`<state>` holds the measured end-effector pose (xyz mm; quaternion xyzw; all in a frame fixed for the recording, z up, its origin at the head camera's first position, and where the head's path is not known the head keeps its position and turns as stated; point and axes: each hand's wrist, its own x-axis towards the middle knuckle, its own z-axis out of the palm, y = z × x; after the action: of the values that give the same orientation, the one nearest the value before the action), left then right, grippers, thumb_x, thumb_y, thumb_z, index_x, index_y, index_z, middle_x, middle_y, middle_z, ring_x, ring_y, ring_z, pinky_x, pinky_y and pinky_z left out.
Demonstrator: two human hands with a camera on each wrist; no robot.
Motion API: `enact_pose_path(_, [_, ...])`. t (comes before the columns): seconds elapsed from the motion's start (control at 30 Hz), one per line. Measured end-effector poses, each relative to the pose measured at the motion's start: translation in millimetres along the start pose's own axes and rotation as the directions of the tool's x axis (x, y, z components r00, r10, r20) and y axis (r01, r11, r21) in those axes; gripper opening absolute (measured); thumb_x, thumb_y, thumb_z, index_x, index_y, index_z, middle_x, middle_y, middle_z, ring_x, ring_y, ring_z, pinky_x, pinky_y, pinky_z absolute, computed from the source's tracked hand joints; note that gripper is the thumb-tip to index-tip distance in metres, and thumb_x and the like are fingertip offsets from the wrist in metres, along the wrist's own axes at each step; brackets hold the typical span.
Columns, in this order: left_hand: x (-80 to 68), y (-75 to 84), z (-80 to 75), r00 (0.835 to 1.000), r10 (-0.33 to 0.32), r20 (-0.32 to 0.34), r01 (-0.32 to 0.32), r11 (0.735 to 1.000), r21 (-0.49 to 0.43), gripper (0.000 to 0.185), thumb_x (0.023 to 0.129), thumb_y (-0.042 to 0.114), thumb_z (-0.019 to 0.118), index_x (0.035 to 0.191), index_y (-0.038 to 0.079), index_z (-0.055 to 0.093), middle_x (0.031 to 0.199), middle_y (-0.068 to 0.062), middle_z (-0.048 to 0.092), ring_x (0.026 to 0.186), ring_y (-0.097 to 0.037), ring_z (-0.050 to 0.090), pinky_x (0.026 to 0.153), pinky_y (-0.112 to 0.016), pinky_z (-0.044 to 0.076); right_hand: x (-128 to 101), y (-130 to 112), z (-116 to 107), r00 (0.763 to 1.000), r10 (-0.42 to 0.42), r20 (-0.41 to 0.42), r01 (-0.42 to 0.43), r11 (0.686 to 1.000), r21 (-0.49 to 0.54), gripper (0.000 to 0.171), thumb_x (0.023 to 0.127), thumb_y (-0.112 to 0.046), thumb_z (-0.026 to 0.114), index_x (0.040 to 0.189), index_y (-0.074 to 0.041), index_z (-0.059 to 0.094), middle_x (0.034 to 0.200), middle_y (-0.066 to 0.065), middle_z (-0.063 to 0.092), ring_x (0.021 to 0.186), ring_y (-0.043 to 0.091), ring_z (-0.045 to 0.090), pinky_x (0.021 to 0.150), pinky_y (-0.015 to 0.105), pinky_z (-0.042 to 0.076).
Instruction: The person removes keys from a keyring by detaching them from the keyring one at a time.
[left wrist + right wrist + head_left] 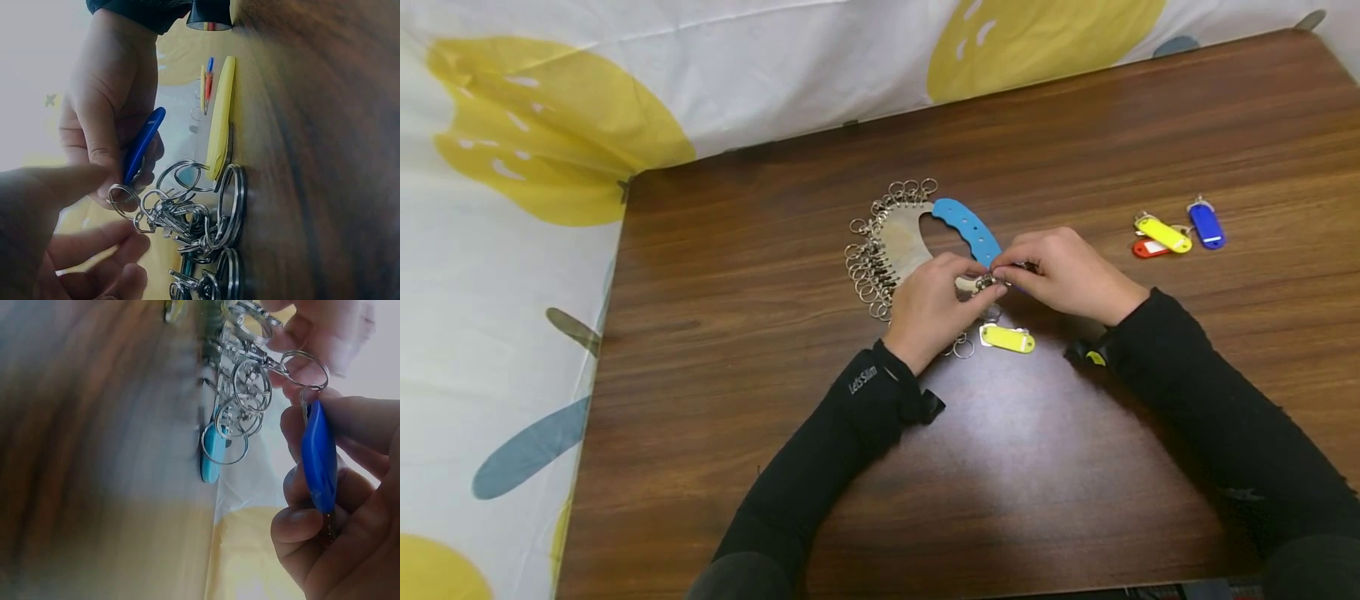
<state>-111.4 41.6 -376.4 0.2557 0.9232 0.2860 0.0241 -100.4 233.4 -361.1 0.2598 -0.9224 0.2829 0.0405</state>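
My right hand (1063,271) pinches a blue key tag (320,459) between thumb and fingers. The tag's small ring (304,403) meets a larger split ring (306,369) hanging from a clasp. Across from it, my left hand (934,304) holds that split ring (122,199) with thumb and fingertips. Both hands meet over the lower end of a curved metal plate (904,237) with a blue grip handle (966,227). Clasps and split rings (867,287) line the plate's outer edge. A yellow key tag (1009,339) lies on the table beside the left hand, near the rings.
To the right on the wooden table (737,317) lie a yellow tag (1165,234), a red tag (1148,248) partly under it, and a blue tag (1206,225). A patterned cloth (790,75) hangs along the back and left edges.
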Motion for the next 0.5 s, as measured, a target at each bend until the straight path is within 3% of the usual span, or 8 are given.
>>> enact_pose_path(0.2, [0.2,0.1,1.0,1.000,-0.018,0.009,0.017,0.999,0.030,0.036,0.087,0.051,0.061,0.108,0.024,0.072,0.101,0.005,0.071,0.085,-0.009,0.065,0.064,-0.024,0.048,-0.1,0.5,0.2,1.000,0.001,0.002,-0.001,1.000,0.002,0.010,0.085,-0.005,0.067,0.093,-0.008,0.074,0.084,0.002,0.070,0.069,0.008,0.059,0.063,0.023,0.044])
enact_pose_path(0.5, [-0.6,0.7,-1.7,1.000,-0.001,0.011,0.001,1.000,0.002,0.028,0.084,0.042,0.069,0.107,0.026,0.073,0.104,0.007,0.072,0.090,-0.007,0.067,0.065,-0.025,0.050,1.2,0.1,1.2,0.999,0.029,0.033,-0.030,1.000,0.010,0.010,0.086,-0.007,0.068,0.093,-0.009,0.074,0.085,0.001,0.071,0.073,0.010,0.061,0.066,0.026,0.046])
